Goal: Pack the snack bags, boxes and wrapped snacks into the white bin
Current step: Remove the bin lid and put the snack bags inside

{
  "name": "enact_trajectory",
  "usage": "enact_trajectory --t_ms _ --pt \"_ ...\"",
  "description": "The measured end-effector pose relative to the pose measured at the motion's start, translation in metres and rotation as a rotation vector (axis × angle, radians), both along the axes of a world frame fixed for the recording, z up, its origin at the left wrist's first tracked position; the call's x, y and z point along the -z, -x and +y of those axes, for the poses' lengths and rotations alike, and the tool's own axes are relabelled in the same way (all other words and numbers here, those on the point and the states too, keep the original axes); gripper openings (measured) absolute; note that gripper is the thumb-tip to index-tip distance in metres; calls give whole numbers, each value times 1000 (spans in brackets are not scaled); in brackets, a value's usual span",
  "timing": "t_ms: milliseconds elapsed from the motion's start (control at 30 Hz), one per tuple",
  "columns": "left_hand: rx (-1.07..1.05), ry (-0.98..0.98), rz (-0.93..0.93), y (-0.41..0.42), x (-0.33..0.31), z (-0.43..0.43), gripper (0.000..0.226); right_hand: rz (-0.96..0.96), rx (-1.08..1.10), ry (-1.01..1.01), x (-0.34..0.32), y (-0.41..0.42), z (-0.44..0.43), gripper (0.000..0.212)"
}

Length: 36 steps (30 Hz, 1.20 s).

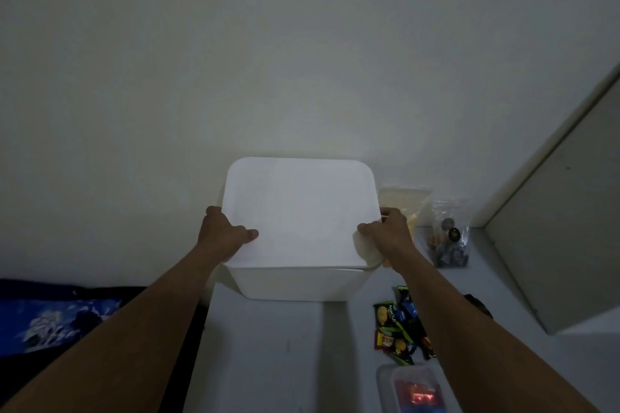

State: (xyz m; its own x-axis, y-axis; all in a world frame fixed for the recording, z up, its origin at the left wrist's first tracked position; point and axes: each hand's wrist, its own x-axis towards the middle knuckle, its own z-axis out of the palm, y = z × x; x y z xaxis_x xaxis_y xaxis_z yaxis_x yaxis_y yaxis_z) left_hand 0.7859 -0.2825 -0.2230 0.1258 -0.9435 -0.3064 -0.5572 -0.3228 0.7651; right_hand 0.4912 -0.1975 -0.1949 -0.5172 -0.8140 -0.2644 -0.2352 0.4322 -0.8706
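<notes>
so, the white bin [295,283] stands on the table [268,362] against the wall, with its lid [298,211] on top, and both hands are on that lid. the left hand [223,233] grips the left edge, thumb laid on the top and fingers wrapped over the side. the right hand [385,233] grips the right edge in the same way.

the goods in view all lie outside the bin. the wrapped snacks [399,325] are in a loose heap on the table to the right of it, and a clear plastic box [412,389] sits nearer the camera. a yellowish snack bag [407,201] stands just beside the bin's right wall, and a clear bag of small sweets [449,235] stands further right.

the step, i judge, is getting the lid off so packing can begin. a pale sliver shows under the near right corner, so the lid may be tipped up there, though the dim light makes that hard to call.

to do it well, raise both sides evenly and straight up, so the lid doesn't jam on the rim or drag the bin along with it. if the bin rises too, one hand should drop to steady its wall. set the lid down away from the heap on the right, so nothing gets crushed or knocked. keep the right forearm high where it crosses above the wrapped snacks.
</notes>
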Motion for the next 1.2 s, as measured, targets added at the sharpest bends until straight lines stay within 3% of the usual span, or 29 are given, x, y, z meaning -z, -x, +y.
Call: enact_trajectory --t_ms 167,367,500,667,800,967,1200 --pt "-9 81 -123 0 -21 16 83 55 -89 69 -23 -4 6 61" --pt "-25 158 38 -1 -45 23 73 93 -174 70 -46 -5 17 64" --pt "-33 140 159 -10 -75 37 98 7 -171 95 -51 -3 31 48" --pt "-43 141 223 -19 -98 79 88 -81 -173 41 -61 -5 66 67" --pt "-97 143 252 -27 -101 123 65 -93 -197 44 -68 -9 108 67" --pt "-112 107 272 -43 -88 191 74 9 -302 48 -66 -22 163 42" --pt "-87 5 346 -70 -58 254 69 -39 -289 -1 -25 -48 223 56"
